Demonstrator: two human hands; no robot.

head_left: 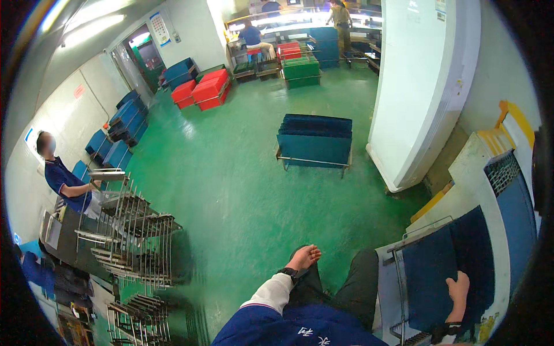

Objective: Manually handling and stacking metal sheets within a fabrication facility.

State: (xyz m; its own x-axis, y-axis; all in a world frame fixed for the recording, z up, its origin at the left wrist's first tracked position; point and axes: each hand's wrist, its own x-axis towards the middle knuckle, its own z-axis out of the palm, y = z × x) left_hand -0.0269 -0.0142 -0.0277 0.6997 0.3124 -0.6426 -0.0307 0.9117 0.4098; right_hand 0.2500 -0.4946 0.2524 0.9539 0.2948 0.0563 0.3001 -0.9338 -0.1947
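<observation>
My left hand [304, 258] hangs over my left knee with its fingers curled in; nothing shows in them. A dark watch or band sits at that wrist, below a white sleeve. To my right, my right hand [459, 286] is on dark blue sheet-like panels [430, 268], at the line where one panel meets the other. Its thumb points left and its other fingers are bent and partly hidden. The panels stand close together in a metal wire rack [398, 282] beside my right leg.
Another rack of blue panels [314, 144] stands on the green floor [231, 190] ahead. Metal racks [135, 230] are stacked at left, near a person [66, 181]. Red bins [210, 89] and a green bin [301, 70] stand farther off. A white column [418, 86] rises at right.
</observation>
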